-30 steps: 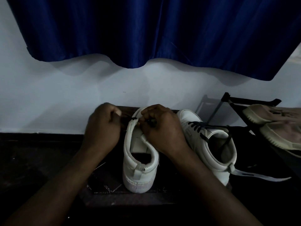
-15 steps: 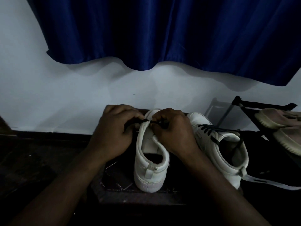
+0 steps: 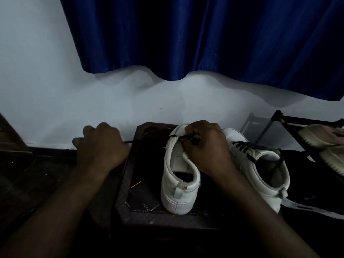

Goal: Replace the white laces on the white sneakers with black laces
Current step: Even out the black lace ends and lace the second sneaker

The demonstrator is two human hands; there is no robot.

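Now, on dark stool (image 3: 130, 185), white sneaker (image 3: 178, 175) beside its black-laced partner (image 3: 264, 175): left hand (image 3: 102, 148) newly swung out leftward, fingers curled on black lace (image 3: 174, 136), right hand (image 3: 206, 146) pinching it at the eyelet, probably drawing slack through one crossing.

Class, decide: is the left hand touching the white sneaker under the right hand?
Apart. The head view shows bare dark wooden surface between the left hand and the sneaker.
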